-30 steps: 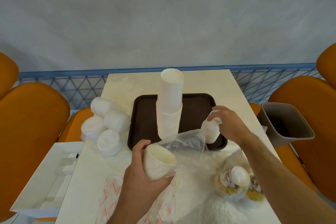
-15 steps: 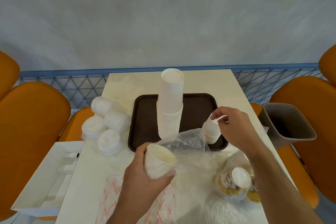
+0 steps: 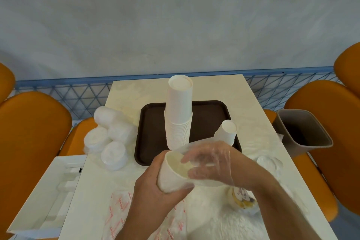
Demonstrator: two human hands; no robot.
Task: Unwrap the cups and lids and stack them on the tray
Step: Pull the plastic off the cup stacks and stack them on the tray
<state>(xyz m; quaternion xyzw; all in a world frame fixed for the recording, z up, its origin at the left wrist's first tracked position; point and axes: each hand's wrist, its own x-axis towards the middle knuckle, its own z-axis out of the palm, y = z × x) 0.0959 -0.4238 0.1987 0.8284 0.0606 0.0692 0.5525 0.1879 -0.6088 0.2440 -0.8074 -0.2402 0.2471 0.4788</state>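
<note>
Low in the middle of the frame, the left hand [image 3: 155,183] holds a stack of white paper cups [image 3: 171,173] lying on its side, with fingers and thumb curled round it. The open mouth of the stack points up and to the right. The right hand [image 3: 212,161] is inside a clear plastic wrapper [image 3: 196,147], so the hand looks shiny, and its fingers reach into the mouth of the cups. I cannot tell if those fingers are pinching anything. Just above the hands sits a dark brown tray [image 3: 153,122] on a pale table [image 3: 128,91]. A tall stack of white cups [image 3: 179,115] stands upside down in the middle of the tray. A short stack of small cups [image 3: 228,131] stands upside down near the tray's right edge. Left of the tray lie wrapped white lids [image 3: 111,138] in round bundles. A grey bin [image 3: 302,132] stands to the right of the table. Orange chairs [image 3: 33,128] sit on both sides.
</note>
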